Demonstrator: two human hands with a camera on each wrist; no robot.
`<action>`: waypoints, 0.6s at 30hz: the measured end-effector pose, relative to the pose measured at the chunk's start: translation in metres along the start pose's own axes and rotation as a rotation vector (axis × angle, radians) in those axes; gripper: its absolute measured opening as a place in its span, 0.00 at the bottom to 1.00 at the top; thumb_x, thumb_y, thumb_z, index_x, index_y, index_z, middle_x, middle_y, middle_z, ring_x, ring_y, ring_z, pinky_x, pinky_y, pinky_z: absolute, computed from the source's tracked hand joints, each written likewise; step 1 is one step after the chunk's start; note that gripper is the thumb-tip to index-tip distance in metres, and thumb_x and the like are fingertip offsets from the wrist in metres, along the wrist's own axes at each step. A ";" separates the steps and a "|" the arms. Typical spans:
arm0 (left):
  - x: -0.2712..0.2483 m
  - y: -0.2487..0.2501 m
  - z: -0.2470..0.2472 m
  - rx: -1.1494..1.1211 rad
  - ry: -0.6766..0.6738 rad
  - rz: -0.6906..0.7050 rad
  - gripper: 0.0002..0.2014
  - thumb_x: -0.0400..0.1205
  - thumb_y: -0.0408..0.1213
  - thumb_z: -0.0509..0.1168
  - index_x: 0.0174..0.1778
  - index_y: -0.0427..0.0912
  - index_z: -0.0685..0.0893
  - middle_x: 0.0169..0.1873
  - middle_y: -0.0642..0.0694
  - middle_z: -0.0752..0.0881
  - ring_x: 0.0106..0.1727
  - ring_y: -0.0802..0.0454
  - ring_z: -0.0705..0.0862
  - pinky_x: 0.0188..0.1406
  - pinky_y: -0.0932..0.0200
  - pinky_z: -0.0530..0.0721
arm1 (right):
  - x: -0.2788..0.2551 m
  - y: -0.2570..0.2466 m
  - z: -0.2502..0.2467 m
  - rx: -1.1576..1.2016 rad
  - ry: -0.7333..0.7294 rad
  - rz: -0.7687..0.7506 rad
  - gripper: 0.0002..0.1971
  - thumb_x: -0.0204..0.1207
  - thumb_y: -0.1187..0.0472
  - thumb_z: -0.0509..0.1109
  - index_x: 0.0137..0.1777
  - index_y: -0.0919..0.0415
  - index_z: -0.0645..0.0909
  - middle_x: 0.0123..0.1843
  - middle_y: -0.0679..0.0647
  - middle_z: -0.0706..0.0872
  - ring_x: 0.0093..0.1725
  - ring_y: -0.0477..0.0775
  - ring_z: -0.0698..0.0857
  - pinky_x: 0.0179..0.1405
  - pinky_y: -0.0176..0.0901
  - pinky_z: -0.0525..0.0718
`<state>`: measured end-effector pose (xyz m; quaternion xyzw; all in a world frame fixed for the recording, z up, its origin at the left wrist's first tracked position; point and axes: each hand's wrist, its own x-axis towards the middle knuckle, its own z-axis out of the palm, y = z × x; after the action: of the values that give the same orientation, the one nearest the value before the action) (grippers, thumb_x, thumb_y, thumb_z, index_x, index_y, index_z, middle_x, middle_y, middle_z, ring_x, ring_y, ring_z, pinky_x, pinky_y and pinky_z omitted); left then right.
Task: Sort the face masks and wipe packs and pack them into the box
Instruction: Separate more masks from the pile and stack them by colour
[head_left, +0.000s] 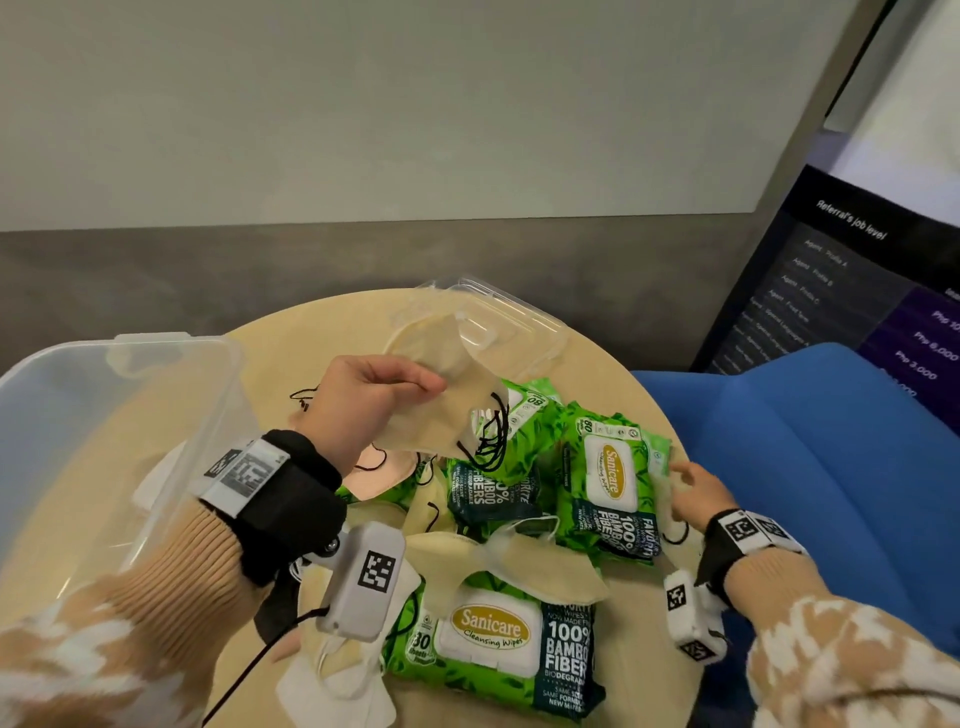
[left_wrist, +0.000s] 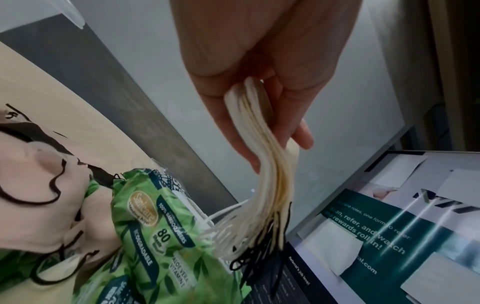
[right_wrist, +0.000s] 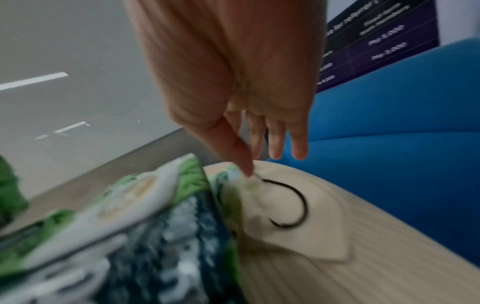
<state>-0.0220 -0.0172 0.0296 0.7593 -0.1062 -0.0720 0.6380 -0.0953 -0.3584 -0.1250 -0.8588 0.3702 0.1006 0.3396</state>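
My left hand is raised over the pile and pinches a stack of cream face masks between thumb and fingers; their black and white ear loops hang down. Green Sanicare wipe packs lie mixed with loose masks on the round table. At the table's right edge, my right hand has its fingers stretched out. Its thumb tip touches a cream mask with a black loop, beside a wipe pack. The clear plastic box stands at the left.
The box's clear lid lies at the table's far side. A pink mask and a white mask are in the pile. A blue chair is close on the right, with a dark poster behind it.
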 end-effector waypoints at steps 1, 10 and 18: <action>0.000 -0.001 0.001 0.002 -0.010 0.000 0.12 0.74 0.25 0.71 0.28 0.45 0.89 0.27 0.56 0.88 0.31 0.63 0.83 0.40 0.66 0.79 | 0.000 0.006 0.004 0.010 -0.035 0.009 0.32 0.76 0.71 0.67 0.80 0.58 0.64 0.79 0.62 0.69 0.76 0.64 0.70 0.71 0.47 0.70; -0.002 -0.003 0.002 -0.003 -0.019 0.005 0.06 0.74 0.24 0.71 0.33 0.38 0.88 0.26 0.55 0.88 0.29 0.63 0.83 0.33 0.73 0.81 | -0.001 0.016 0.022 -0.083 0.010 -0.021 0.25 0.82 0.51 0.63 0.78 0.55 0.67 0.74 0.60 0.78 0.71 0.63 0.77 0.62 0.42 0.75; 0.001 -0.004 -0.004 0.007 0.020 -0.005 0.09 0.73 0.25 0.72 0.31 0.42 0.89 0.26 0.54 0.87 0.30 0.60 0.82 0.35 0.70 0.81 | 0.004 0.004 0.025 -0.029 0.120 0.086 0.14 0.82 0.59 0.65 0.55 0.69 0.86 0.58 0.67 0.86 0.60 0.67 0.83 0.43 0.40 0.73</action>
<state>-0.0198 -0.0127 0.0268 0.7625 -0.0982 -0.0655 0.6362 -0.0933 -0.3466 -0.1475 -0.8514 0.4248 0.0685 0.2999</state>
